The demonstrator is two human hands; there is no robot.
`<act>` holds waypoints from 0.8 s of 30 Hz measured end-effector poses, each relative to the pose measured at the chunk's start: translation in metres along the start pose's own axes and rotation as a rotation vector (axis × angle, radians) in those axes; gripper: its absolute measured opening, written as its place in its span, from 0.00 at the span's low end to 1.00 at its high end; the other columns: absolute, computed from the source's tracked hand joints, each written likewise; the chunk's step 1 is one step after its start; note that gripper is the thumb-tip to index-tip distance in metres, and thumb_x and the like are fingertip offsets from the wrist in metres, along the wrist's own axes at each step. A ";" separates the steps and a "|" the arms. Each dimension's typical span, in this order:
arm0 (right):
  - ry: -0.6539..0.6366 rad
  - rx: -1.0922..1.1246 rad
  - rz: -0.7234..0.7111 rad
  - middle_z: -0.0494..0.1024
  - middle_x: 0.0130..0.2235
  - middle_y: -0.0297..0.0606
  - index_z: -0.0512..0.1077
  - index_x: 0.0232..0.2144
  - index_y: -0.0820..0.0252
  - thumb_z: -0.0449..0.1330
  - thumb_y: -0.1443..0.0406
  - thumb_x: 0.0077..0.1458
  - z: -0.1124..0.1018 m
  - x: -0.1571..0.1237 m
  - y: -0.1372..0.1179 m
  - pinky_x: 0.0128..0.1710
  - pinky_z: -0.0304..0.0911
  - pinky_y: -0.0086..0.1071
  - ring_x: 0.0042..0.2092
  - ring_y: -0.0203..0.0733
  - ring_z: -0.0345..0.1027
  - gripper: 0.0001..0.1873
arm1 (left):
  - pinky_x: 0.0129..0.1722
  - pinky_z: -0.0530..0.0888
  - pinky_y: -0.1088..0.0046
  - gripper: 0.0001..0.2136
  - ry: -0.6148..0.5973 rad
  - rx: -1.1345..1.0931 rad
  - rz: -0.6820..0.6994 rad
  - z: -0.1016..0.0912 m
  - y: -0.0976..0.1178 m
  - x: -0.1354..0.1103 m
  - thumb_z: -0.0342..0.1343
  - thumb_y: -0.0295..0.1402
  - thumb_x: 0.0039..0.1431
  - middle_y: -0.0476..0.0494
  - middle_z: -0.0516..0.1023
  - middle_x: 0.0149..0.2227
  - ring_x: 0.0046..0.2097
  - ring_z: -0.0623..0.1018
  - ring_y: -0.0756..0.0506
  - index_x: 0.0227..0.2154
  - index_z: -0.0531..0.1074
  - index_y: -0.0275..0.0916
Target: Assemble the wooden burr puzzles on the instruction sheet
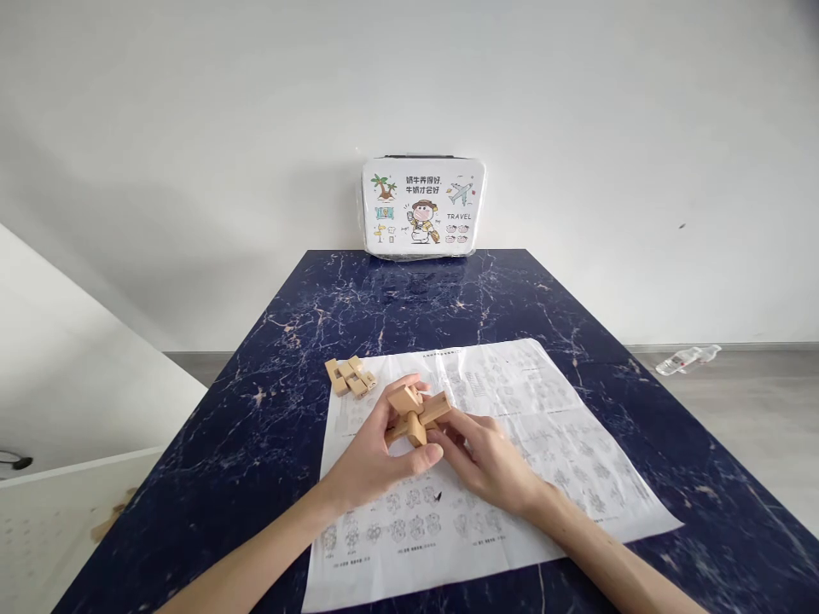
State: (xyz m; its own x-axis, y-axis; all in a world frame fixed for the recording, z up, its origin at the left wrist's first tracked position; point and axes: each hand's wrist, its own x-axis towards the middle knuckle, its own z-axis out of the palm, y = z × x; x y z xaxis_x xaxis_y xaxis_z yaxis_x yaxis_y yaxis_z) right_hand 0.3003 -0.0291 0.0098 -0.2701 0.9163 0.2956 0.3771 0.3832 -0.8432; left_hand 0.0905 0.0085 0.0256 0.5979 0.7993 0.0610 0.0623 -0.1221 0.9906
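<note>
Between my two hands is a wooden interlocking puzzle (415, 414), with light brown bars sticking out in several directions. My left hand (377, 452) curls round its left side, thumb below and fingers behind. From the right, my right hand (490, 456) pinches it with the fingers near its lower right bars; some fingertips are hidden behind the wood. Under both hands lies a large creased instruction sheet (512, 546), printed with rows of small line drawings. A few loose notched wooden pieces (351, 378) rest together at the sheet's upper left corner.
The sheet covers part of a dark blue marbled table (409, 307). A white cartoon-printed case (423, 206) stands at the far edge against the wall. A clear plastic bottle (688, 360) lies on the floor at right. More wooden pieces (113, 516) show low at left.
</note>
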 end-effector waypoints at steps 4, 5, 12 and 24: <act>-0.001 -0.019 -0.005 0.73 0.26 0.32 0.73 0.33 0.52 0.58 0.62 0.69 0.002 -0.001 0.004 0.25 0.51 0.34 0.23 0.37 0.60 0.10 | 0.63 0.76 0.43 0.32 0.033 0.028 0.004 0.002 0.002 0.001 0.65 0.37 0.63 0.39 0.71 0.66 0.65 0.76 0.32 0.68 0.61 0.54; -0.002 -0.021 -0.003 0.73 0.25 0.32 0.72 0.32 0.52 0.59 0.63 0.69 0.003 -0.001 0.005 0.25 0.50 0.34 0.23 0.36 0.59 0.11 | 0.63 0.77 0.44 0.32 0.034 0.024 0.005 0.002 0.002 0.001 0.65 0.36 0.63 0.40 0.72 0.65 0.64 0.77 0.33 0.67 0.62 0.54; -0.060 0.079 0.090 0.72 0.27 0.31 0.70 0.37 0.53 0.57 0.59 0.71 -0.001 0.000 0.001 0.26 0.52 0.34 0.25 0.38 0.60 0.09 | 0.61 0.78 0.49 0.30 0.043 0.002 0.007 0.002 0.000 0.002 0.63 0.31 0.61 0.42 0.72 0.61 0.60 0.78 0.36 0.65 0.63 0.53; -0.117 0.356 0.290 0.63 0.21 0.30 0.62 0.24 0.54 0.52 0.45 0.72 -0.013 0.004 -0.005 0.26 0.50 0.34 0.23 0.36 0.52 0.29 | 0.52 0.80 0.58 0.35 0.048 0.240 0.108 0.007 0.008 -0.002 0.65 0.27 0.56 0.41 0.67 0.60 0.53 0.76 0.41 0.64 0.60 0.53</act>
State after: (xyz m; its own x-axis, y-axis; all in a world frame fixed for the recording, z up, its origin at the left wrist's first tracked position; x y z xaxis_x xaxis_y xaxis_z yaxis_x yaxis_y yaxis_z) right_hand 0.3087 -0.0258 0.0211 -0.3041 0.9526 -0.0105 0.1297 0.0305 -0.9911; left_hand 0.0953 0.0019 0.0324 0.5731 0.8003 0.1763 0.1914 -0.3399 0.9208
